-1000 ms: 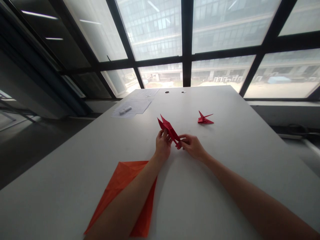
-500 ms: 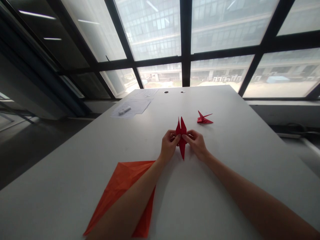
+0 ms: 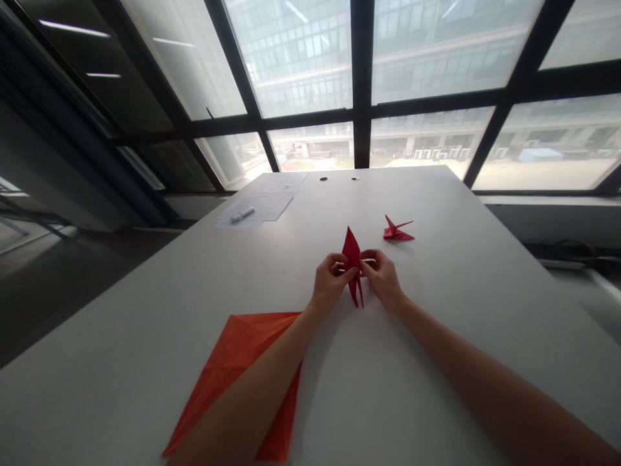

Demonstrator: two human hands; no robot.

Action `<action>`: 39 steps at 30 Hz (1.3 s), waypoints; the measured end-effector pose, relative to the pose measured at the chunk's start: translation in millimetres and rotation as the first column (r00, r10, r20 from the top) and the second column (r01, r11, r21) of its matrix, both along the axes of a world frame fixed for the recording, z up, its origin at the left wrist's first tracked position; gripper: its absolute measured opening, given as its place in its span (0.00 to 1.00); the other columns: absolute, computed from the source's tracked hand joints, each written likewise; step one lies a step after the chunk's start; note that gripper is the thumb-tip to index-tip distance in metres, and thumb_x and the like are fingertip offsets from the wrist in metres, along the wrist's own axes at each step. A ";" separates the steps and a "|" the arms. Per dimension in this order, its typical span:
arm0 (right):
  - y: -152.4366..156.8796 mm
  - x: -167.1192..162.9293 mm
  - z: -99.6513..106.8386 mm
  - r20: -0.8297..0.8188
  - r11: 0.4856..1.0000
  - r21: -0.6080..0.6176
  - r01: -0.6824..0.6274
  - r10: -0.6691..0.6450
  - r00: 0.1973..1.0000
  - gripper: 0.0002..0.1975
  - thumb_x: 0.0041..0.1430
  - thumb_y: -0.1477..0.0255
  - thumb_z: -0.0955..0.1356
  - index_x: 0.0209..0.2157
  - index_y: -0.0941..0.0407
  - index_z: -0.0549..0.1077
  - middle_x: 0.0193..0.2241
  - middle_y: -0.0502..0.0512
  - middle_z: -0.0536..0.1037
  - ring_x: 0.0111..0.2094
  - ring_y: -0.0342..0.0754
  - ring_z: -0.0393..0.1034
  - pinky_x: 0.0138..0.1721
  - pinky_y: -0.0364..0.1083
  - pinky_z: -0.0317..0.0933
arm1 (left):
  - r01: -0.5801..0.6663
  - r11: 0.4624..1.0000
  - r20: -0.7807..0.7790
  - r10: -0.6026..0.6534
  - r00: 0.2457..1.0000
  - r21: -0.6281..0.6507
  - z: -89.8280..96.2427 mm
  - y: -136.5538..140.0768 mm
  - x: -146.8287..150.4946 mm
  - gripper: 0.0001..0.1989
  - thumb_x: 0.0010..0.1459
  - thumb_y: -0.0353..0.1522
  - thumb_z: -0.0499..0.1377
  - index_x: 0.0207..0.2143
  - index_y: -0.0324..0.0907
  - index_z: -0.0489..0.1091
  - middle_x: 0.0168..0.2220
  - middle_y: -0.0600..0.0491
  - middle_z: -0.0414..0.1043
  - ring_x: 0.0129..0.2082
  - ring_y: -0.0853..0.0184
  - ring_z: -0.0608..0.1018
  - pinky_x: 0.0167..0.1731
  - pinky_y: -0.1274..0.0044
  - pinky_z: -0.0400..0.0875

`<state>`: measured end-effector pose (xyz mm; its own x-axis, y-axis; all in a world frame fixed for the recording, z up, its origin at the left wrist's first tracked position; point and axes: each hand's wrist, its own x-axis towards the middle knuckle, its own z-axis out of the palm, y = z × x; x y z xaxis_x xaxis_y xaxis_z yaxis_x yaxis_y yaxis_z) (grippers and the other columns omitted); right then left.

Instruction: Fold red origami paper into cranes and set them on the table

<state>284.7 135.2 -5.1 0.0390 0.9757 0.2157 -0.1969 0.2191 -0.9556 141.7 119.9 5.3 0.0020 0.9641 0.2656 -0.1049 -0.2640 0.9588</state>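
A red folded paper piece (image 3: 350,251) is held above the middle of the white table (image 3: 412,388). It has one broad point at the far end and two narrow points toward me. My left hand (image 3: 332,277) pinches its left side, thumb across the front. At its right edge, my right hand (image 3: 381,275) is closed with thumb and fingertips on the paper. A red origami crane (image 3: 398,230) lies farther back to the right. Under my left forearm is an orange-red paper sheet (image 3: 242,349) with crease lines, partly covered by the arm.
Printed papers (image 3: 272,200) lie at the back left, with a small whitish tube-like object (image 3: 242,214) on them. Two round holes pierce the table near its far edge. Beyond stand large windows with dark frames (image 3: 361,84).
The folded paper has been turned over: its two narrow points faced away before and now face me, with the single broad point away. Both hands stay at about the same spot.
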 end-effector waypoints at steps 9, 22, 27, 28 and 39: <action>-5.3 -1.4 4.6 0.133 0.995 0.093 -0.045 0.032 0.991 0.13 0.55 0.59 0.71 0.31 0.56 0.78 0.30 0.55 0.79 0.33 0.50 0.73 0.36 0.48 0.67 | -0.074 0.996 -0.074 0.077 0.994 0.041 -2.4 0.2 3.5 0.16 0.50 0.35 0.68 0.36 0.41 0.65 0.33 0.54 0.72 0.30 0.70 0.76 0.30 0.79 0.72; -0.2 -0.5 -0.1 -0.140 1.000 -0.026 -0.002 -0.001 0.990 0.14 0.49 0.60 0.75 0.30 0.56 0.81 0.33 0.55 0.80 0.33 0.48 0.73 0.37 0.48 0.70 | -0.148 0.978 -0.226 0.179 0.957 0.148 -1.5 -0.6 6.5 0.09 0.55 0.37 0.65 0.32 0.40 0.74 0.37 0.50 0.72 0.34 0.67 0.78 0.34 0.77 0.76; -1.3 0.5 1.7 -0.122 0.998 -0.036 -0.046 0.042 0.992 0.14 0.49 0.60 0.75 0.32 0.56 0.81 0.30 0.54 0.81 0.32 0.49 0.74 0.38 0.48 0.68 | -0.117 0.991 -0.212 0.128 0.969 0.061 -5.4 1.2 6.3 0.13 0.53 0.39 0.67 0.32 0.39 0.73 0.31 0.50 0.75 0.31 0.65 0.79 0.33 0.74 0.75; -1.7 0.7 1.9 -0.110 0.998 -0.033 -0.044 0.041 0.993 0.14 0.49 0.60 0.75 0.32 0.56 0.81 0.30 0.54 0.81 0.33 0.49 0.74 0.38 0.47 0.68 | -0.107 0.992 -0.221 0.119 0.968 0.067 -5.3 1.5 6.3 0.12 0.54 0.39 0.66 0.32 0.39 0.73 0.31 0.50 0.76 0.31 0.66 0.79 0.33 0.74 0.75; -0.2 3.3 -0.9 -0.083 0.999 -0.029 -0.024 0.021 0.996 0.16 0.53 0.57 0.72 0.31 0.57 0.78 0.28 0.53 0.79 0.28 0.46 0.70 0.31 0.45 0.65 | -0.135 0.990 -0.161 0.141 0.977 0.044 -2.8 2.3 2.3 0.08 0.56 0.36 0.62 0.35 0.39 0.71 0.28 0.52 0.74 0.29 0.68 0.76 0.31 0.77 0.72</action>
<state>288.0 135.0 -5.9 0.0333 0.9826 0.1829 -0.2801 0.1848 -0.9420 144.0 122.1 2.5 -0.0845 0.9490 0.3038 0.0924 -0.2961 0.9507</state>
